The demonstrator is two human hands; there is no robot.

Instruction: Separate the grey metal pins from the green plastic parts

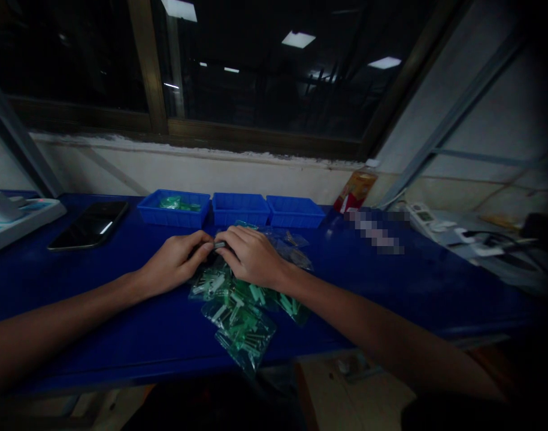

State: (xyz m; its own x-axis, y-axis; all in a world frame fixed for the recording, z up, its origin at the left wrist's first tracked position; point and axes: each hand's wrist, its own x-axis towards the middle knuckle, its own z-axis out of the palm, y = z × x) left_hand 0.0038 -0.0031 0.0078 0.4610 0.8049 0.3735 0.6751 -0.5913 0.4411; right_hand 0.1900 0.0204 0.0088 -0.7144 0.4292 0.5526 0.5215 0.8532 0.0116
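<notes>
My left hand (180,258) and my right hand (251,252) meet over the middle of the blue table. Between their fingertips is a small grey, bar-like piece (219,244), pinched from both sides; its exact kind is too small to make out. Below and around the hands lies a pile of clear and green plastic bags (244,323) with slim pale and green pieces inside. More clear bags (294,245) with brownish contents rest just beyond my right hand.
Three blue bins stand along the wall: a left bin (172,220) with green bags in it, a middle bin (241,216) and a right bin (296,220). A phone (90,225) lies at left. A bottle (357,187) and a power strip (453,233) are at right.
</notes>
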